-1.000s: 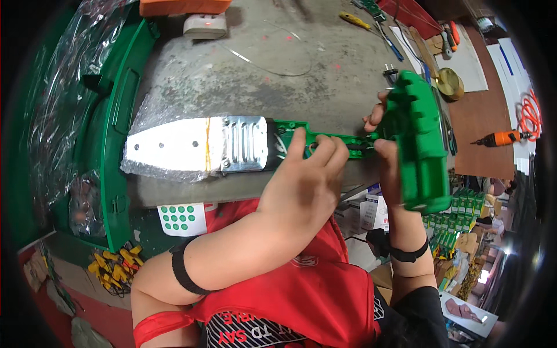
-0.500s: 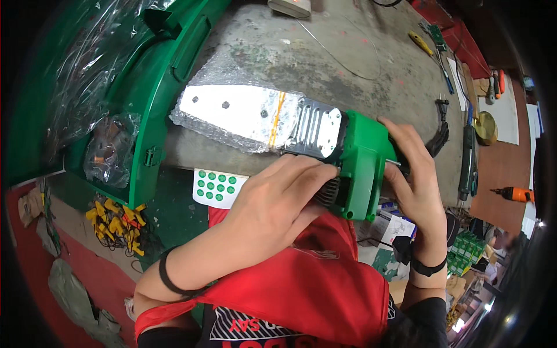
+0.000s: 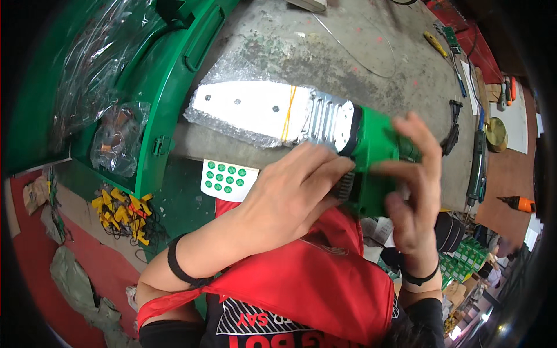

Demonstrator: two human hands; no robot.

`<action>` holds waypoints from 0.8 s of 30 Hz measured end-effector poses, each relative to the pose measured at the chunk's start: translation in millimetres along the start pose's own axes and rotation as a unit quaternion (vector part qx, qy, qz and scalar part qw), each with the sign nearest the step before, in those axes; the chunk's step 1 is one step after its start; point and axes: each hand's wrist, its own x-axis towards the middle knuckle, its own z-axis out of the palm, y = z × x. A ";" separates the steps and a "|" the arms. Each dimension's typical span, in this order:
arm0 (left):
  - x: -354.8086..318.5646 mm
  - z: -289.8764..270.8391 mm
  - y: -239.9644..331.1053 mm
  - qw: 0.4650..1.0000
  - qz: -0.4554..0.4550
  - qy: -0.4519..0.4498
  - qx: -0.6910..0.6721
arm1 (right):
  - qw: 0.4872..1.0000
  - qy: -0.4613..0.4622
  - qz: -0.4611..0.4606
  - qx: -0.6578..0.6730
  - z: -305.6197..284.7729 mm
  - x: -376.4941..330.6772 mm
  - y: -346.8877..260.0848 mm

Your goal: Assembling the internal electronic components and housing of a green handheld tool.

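A plastic pipe welder with a green housing (image 3: 374,136) lies at the front edge of the bench. Its flat heating plate (image 3: 246,107) points left, wrapped in bubble wrap and held by an orange rubber band. Between plate and housing sits a slotted metal guard (image 3: 329,120). My left hand (image 3: 290,188) is closed on the welder's near side, by a dark ridged part (image 3: 344,188); its fingertips are partly hidden. Over the right side of the housing is my right hand (image 3: 415,191), blurred, fingers apart; whether it touches the housing is unclear.
A green metal case (image 3: 152,124) stands open at left, with a plastic-bagged part (image 3: 119,142) inside. A sticker sheet (image 3: 227,181) hangs at the bench edge. Rightward lie a power plug (image 3: 454,119), a soldering iron (image 3: 477,162), a yellow-handled screwdriver (image 3: 435,43) and an orange-handled screwdriver (image 3: 518,203).
My right hand has loosened from the housing's right side and its fingers have spread over it. The whole view has shifted slightly; my left hand stays at the welder.
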 end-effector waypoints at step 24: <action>87.3 25.9 -8.5 0.976 0.092 0.036 0.197 | 0.893 0.227 0.033 0.387 14.9 -15.0 22.2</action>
